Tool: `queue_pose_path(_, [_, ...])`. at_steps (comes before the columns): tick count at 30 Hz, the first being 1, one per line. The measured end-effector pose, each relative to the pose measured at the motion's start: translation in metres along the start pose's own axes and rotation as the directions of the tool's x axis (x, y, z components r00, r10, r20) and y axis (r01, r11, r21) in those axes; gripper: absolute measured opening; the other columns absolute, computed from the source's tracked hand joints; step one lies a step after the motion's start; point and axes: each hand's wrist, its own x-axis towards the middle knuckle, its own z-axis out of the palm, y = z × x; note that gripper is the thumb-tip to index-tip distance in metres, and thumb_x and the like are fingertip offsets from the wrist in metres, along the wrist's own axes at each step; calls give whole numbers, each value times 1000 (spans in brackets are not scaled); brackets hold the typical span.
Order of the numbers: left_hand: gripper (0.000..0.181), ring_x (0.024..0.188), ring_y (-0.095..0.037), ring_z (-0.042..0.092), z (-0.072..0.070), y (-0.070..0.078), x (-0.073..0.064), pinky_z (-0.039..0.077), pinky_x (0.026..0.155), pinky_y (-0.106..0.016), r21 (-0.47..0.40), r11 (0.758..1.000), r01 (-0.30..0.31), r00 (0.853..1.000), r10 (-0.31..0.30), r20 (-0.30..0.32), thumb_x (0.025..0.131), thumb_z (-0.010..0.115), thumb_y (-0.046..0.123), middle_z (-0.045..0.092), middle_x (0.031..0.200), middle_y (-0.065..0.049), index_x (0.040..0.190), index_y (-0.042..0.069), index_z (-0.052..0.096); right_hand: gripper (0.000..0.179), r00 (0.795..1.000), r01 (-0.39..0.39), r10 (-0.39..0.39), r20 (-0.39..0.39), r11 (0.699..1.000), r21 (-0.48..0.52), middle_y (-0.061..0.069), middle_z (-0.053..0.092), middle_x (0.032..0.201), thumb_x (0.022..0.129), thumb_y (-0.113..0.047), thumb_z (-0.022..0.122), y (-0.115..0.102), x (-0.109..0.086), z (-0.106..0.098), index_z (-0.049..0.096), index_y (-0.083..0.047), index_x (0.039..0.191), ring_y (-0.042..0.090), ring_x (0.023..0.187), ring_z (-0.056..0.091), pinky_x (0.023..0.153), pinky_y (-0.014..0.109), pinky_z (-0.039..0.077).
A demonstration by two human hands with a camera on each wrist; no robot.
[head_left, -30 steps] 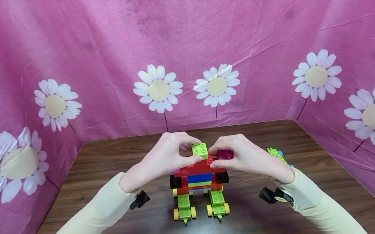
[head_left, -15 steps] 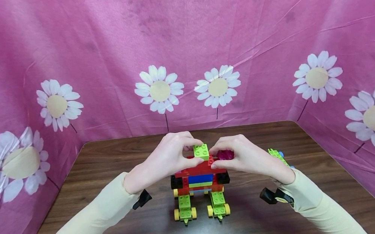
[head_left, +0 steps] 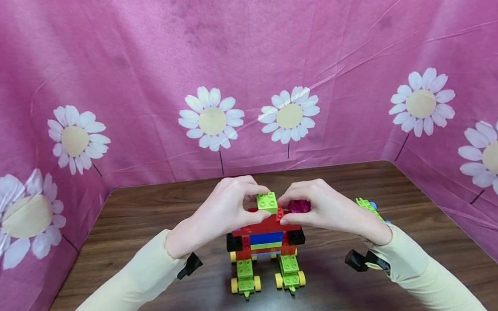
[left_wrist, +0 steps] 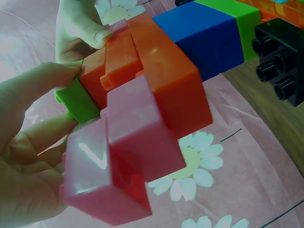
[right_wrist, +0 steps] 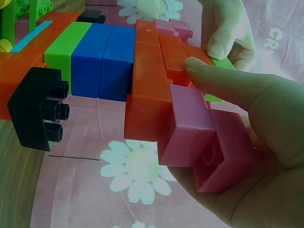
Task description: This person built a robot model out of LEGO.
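Note:
A toy figure built of plastic building bricks stands on the table in the head view, its red body (head_left: 264,221) above green wheeled feet (head_left: 244,271). My left hand (head_left: 218,206) pinches the light green brick (head_left: 267,202) at the figure's top between thumb and fingers. Just under it, my right hand (head_left: 321,206) grips the red brick (head_left: 279,213), which looks orange in the wrist views. Pink bricks (left_wrist: 130,109) form a stepped arm beside the left hand in the left wrist view. Matching pink bricks (right_wrist: 190,123) lie by the right palm in the right wrist view.
Black studded bricks (head_left: 296,236) jut from the figure's sides. A smaller green piece with blue parts (head_left: 368,207) lies on the brown wooden table (head_left: 154,295), partly behind the right wrist. A pink cloth (head_left: 237,36) with printed daisies surrounds the table.
The figure and left hand sit slightly farther right in the head view than one second ago. Both hands keep the same hold, and little differs from half a second ago.

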Motion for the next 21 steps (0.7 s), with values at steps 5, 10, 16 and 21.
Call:
queue_pose_path(5, [31,71,-7,54,1,-1,-1,46,61,-16,-17,1000,-6,1000,6,-6,81,82,21,71,91,1,110,11,76,25,1000,2,-2,1,1000,-5,-9,72,92,80,-27,83,0,0,0,75,-18,102,0,74,58,62,18,52])
queue_pose_path(10, [32,74,-8,57,1,-2,0,49,64,-15,-39,999,4,1000,-4,5,81,82,21,71,92,1,110,11,75,25,1000,9,-9,-4,1000,-1,-9,72,92,80,-26,83,1,-1,0,75,-18,102,0,74,58,62,18,52])
queue_pose_path(16, [37,88,-11,67,0,-9,-2,56,78,-20,-39,999,-9,1000,10,24,81,82,27,75,104,0,113,11,72,25,1000,8,-8,0,1000,4,-9,72,91,81,-26,83,1,-1,0,75,-18,103,1,75,59,63,18,52])
queue_pose_path(21, [49,99,-14,68,-4,-20,-11,58,87,-31,-47,999,-27,999,28,22,79,83,35,74,112,0,120,12,69,25,1000,0,0,3,1000,-8,-10,72,92,80,-27,83,1,-2,-1,75,-18,103,0,72,56,61,17,51])
